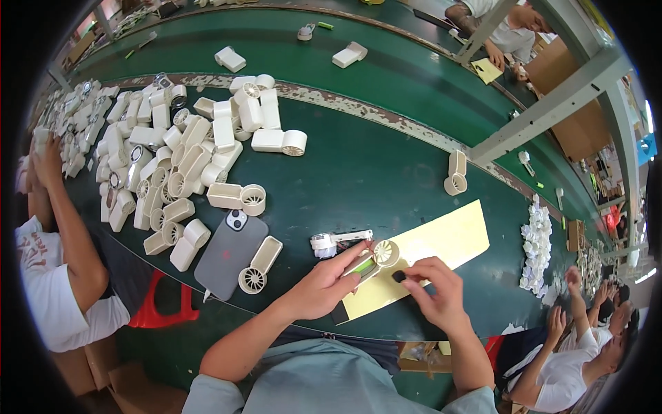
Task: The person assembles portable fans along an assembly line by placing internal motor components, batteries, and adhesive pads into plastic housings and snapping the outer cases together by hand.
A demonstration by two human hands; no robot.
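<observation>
Stretching across the whole view, a dark green work table (pixel 386 172) curves with the lens, and a worn, paint-chipped strip (pixel 358 109) divides it from a second green lane (pixel 414 72) behind, where a few loose white housings (pixel 349 54) lie well apart. The person's left hand (pixel 324 283) grasps a white handheld fan housing (pixel 376 257) with a green part showing inside it, its round grille end toward the right hand. The right hand (pixel 436 293) pinches a small black piece (pixel 398 276) between thumb and fingertips, just beside that housing. Both hands work over a pale yellow sheet (pixel 448 238) lying on the table's near edge. A white and grey hand tool (pixel 338 241) rests just behind the left hand, and a phone in a grey case (pixel 231 254) lies to the left, with another fan housing (pixel 260 265) touching its right side. Farther left, a large heap of identical white fan housings (pixel 179 159) covers the table. Another person's arm (pixel 69 228) reaches toward that heap from the left edge, above a red stool (pixel 162 307). A grey metal frame (pixel 545 107) crosses the upper right, a pile of small white parts (pixel 536 245) sits at the right, and other seated workers (pixel 586 345) fill the lower right corner.
</observation>
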